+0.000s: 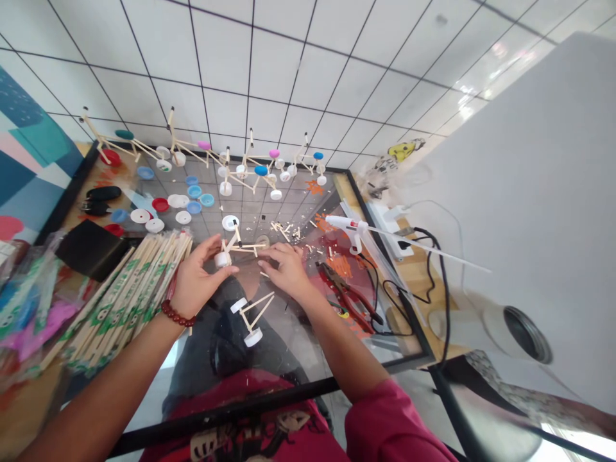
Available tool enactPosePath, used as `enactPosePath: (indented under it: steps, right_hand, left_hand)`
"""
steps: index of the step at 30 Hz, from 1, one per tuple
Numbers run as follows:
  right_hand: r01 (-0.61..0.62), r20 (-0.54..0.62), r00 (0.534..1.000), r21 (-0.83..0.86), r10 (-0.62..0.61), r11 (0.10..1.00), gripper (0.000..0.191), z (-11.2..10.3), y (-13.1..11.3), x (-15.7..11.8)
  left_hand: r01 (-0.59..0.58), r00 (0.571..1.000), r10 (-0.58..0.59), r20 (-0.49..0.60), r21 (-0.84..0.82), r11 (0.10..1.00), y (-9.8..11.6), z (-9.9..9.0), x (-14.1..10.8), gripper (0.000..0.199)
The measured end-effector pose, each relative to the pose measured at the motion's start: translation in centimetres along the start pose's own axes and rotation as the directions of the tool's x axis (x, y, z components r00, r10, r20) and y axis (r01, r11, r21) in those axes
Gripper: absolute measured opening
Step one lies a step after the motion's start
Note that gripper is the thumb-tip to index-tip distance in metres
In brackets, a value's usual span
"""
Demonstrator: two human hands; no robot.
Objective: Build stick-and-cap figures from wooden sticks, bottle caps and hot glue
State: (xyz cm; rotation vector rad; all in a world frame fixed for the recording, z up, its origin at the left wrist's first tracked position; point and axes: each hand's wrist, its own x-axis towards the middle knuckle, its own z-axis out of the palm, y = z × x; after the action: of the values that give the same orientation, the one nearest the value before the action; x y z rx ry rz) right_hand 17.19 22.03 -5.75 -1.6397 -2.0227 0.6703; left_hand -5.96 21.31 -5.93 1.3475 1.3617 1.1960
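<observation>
My left hand (198, 277) is closed around the wheel end of a small model tricycle (234, 247), built of thin wooden sticks with white bottle caps as wheels. One short stick with a dark tip rises from it. At the other end of its stick frame, the fingertips of my right hand (285, 268) are drawn together on the sticks; their exact contact is partly hidden. Nearer my body lies a separate V-shaped stick frame (257, 310) with two white cap wheels, apart from both hands.
Several finished stick models (250, 168) line the far edge, with loose bottle caps (194, 192) before them. Wrapped chopsticks (129, 289) are piled left. Stick offcuts (287, 231) litter the glass tabletop. To the right are a glue gun (347, 224), red-handled pliers (349, 292) and cables.
</observation>
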Motion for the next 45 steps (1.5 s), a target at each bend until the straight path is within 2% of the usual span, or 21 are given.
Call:
enactPosePath:
  steps: [4,8,11,15,22,28,35,39,45]
  right_hand:
    - [0.031,-0.012,0.999,-0.063,-0.032,0.998,0.020,-1.2,-0.2,-0.5]
    - [0.053,-0.051,0.997,-0.191,-0.064,0.980,0.018,-3.6,-0.1,-2.3]
    - [0.037,-0.041,0.998,-0.198,-0.046,0.979,0.013,-4.4,0.2,-3.7]
    - [-0.010,-0.072,0.997,-0.134,0.001,0.991,0.013,-3.7,0.5,-4.3]
    - [-0.017,-0.130,0.991,-0.084,0.006,0.996,0.015,-2.3,0.7,-3.4]
    - [-0.026,-0.117,0.993,-0.078,0.017,0.997,0.018,-1.6,0.8,-2.9]
    - [0.032,0.015,0.999,-0.016,-0.032,0.999,0.057,-1.9,0.4,-0.5]
    - [0.035,0.001,0.999,0.070,-0.035,0.997,0.061,-1.8,1.2,0.0]
    - [0.095,-0.055,0.994,0.070,-0.091,0.993,0.063,-1.6,1.7,-0.4]
  left_hand:
    - [0.002,1.000,-0.002,-0.017,-0.018,1.000,0.0,0.1,0.0,0.076]
    - [0.008,1.000,-0.008,-0.011,-0.025,1.000,0.1,0.1,0.0,0.075]
    - [0.007,1.000,-0.007,-0.010,-0.027,1.000,0.2,0.1,0.0,0.076]
    - [0.008,1.000,-0.009,-0.020,-0.035,0.999,0.2,0.1,0.1,0.076]
    - [0.003,0.999,-0.005,-0.042,-0.056,0.998,0.1,0.2,0.1,0.075]
    - [-0.014,0.999,0.013,-0.038,-0.024,1.000,0.1,0.0,0.0,0.073]
    - [0.006,1.000,-0.008,-0.029,-0.076,0.997,0.2,0.0,-0.2,0.074]
    - [0.034,0.999,-0.037,-0.018,-0.155,0.987,0.2,0.0,-0.3,0.079]
    - [0.039,0.999,-0.033,0.034,-0.205,0.978,0.4,-0.1,-0.3,0.084]
